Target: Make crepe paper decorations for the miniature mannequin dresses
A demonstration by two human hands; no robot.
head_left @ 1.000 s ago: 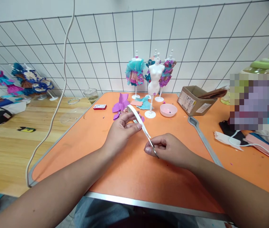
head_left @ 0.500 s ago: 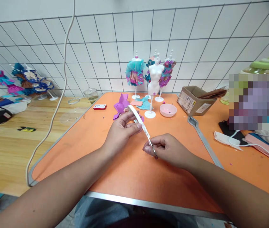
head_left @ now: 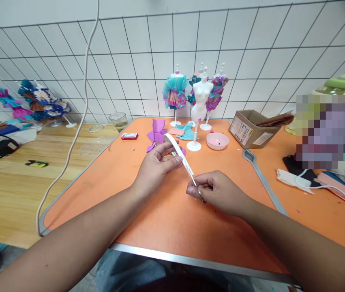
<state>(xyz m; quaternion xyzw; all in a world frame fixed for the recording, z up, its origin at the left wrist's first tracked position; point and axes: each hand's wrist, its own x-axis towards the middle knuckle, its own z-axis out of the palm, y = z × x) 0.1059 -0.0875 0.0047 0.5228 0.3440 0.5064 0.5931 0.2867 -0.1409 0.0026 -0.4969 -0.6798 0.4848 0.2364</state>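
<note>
My left hand (head_left: 157,166) is closed, thumb against fingers, around a roll of white tape (head_left: 176,149) above the orange table. A white strip slants down from the roll toward my right hand (head_left: 213,188). That hand is closed on small metal scissors (head_left: 202,196), whose curved handle shows below the fingers. The blades are mostly hidden beside the strip, so I cannot tell whether they touch it. Behind my left hand lie purple fabric pieces (head_left: 157,130). A bare white mini dress form (head_left: 202,97) stands beyond both hands.
A pink bowl (head_left: 217,141) and an open cardboard box (head_left: 251,129) are at the back right. Dressed mini forms (head_left: 175,91) stand by the tiled wall. Blue fabric (head_left: 187,132) and a small red-and-white box (head_left: 129,136) lie behind. A white cable (head_left: 85,81) hangs at left.
The whole view has shifted slightly, so things appear a little farther right. Both hands keep their hold, and the tape and scissors look nearly unchanged.
</note>
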